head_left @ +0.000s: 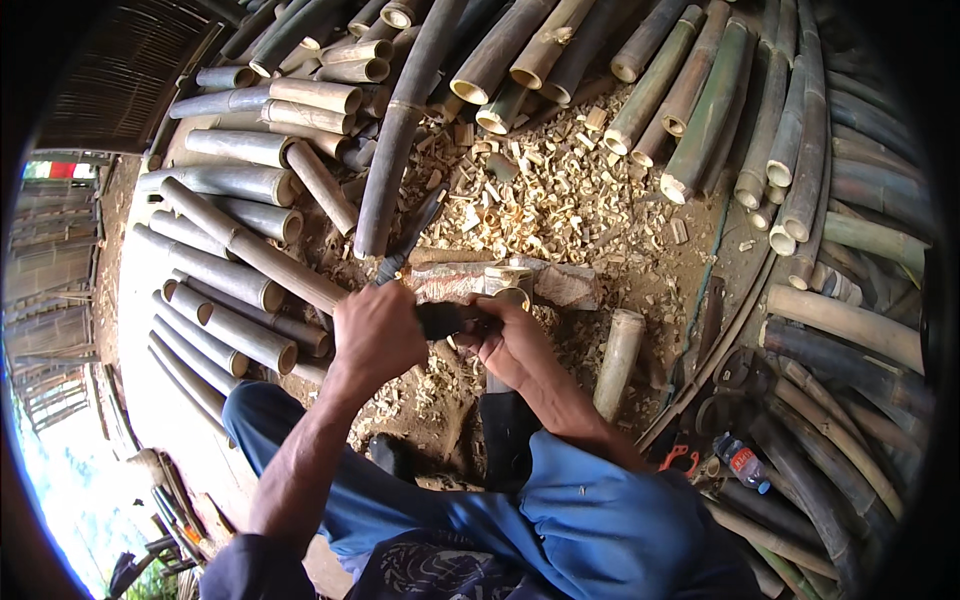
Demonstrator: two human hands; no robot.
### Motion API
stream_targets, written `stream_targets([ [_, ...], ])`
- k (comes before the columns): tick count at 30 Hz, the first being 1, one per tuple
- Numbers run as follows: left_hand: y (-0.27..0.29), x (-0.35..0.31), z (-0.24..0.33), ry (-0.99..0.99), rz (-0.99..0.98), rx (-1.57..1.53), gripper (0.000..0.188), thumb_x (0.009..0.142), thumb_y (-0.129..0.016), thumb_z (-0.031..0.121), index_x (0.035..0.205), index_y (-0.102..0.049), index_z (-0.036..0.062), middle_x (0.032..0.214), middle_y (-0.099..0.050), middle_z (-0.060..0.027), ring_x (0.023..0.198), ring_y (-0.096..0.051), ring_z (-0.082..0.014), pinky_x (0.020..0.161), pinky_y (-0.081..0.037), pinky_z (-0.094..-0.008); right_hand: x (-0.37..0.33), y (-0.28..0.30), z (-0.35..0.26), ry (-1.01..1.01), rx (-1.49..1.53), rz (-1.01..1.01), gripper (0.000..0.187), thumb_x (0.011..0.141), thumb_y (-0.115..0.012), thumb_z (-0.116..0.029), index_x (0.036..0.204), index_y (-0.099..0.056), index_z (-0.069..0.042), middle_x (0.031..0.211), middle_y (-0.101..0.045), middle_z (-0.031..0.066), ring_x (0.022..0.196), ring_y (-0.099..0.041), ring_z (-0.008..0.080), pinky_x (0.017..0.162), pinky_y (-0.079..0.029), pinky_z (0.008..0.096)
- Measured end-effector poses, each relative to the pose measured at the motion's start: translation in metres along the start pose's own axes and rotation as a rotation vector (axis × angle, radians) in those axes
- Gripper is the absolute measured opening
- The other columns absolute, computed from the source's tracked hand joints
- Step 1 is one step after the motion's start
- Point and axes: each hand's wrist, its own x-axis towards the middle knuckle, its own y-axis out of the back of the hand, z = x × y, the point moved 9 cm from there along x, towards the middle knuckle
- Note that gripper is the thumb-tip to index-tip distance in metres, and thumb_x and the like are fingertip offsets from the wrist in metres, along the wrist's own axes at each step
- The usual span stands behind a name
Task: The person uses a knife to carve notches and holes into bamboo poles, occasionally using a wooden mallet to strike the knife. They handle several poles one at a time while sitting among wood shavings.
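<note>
Dark piece (440, 322), nearer my body than the log (568, 285), long axis roughly crosswise. I list: left hand (378, 335) fisted at its left end; right hand (515, 345), equally near, fingers closed on its right.

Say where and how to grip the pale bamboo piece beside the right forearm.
Grip the pale bamboo piece around its middle, probably from above, spanning both long sides: it is straight and round, with ground visible on either side, while the right forearm crowds its lower end. Whether it lies flat or leans is unclear.
</note>
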Motion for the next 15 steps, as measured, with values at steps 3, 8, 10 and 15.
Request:
stream_targets([
  [3, 0.027, 0.004, 0.077, -0.238, 0.062, 0.33, 0.006, 0.075, -0.072, 0.017, 0.07, -0.071, 0.0146, 0.064, -0.068, -0.0023, 0.065, -0.07, -0.0182, 0.052, -0.051, -0.0323, -0.011, -0.003, -0.005, 0.051, 0.3, -0.082, 0.021, 0.098, -0.051, -0.013, 0.11, -0.063, 0.001, 0.1, -0.071, 0.0153, 0.081, -0.071, 0.0238, 0.076, -0.062, 0.0417],
  [8, 0.016, -0.015, 0.122, -0.435, 0.026, 0.352, 0.003, 0.079, -0.071, 0.013, 0.076, -0.07, 0.0122, 0.076, -0.068, -0.0035, 0.076, -0.068, -0.0212, 0.067, -0.051, -0.0375, -0.003, 0.033, -0.015, 0.045, 0.302, -0.248, 0.024, 0.101, -0.051, -0.021, 0.11, -0.062, -0.001, 0.114, -0.067, 0.0147, 0.108, -0.064, 0.0243, 0.089, -0.056, 0.0445],
  [10, -0.015, -0.044, 0.061, -0.394, 0.168, 0.191, 0.018, 0.08, -0.063, 0.005, 0.098, -0.062, 0.0005, 0.078, -0.066, -0.0119, 0.078, -0.069, -0.027, 0.068, -0.053, -0.0419, -0.019, 0.03, 0.002, -0.02, 0.066, -0.191, 0.019, 0.101, -0.053, -0.019, 0.109, -0.062, -0.006, 0.107, -0.07, 0.012, 0.089, -0.07, 0.0214, 0.073, -0.059, 0.0372],
  [15, -0.058, -0.085, 0.016, -0.326, 0.04, 0.118, 0.024, 0.082, -0.061, 0.007, 0.102, -0.052, -0.0017, 0.083, -0.064, -0.0153, 0.075, -0.069, -0.0267, 0.063, -0.054, -0.0401, -0.059, 0.014, 0.023, -0.115, -0.201, -0.138, 0.024, 0.102, -0.051, -0.019, 0.112, -0.063, -0.001, 0.105, -0.07, 0.0126, 0.091, -0.07, 0.0207, 0.08, -0.062, 0.0388],
])
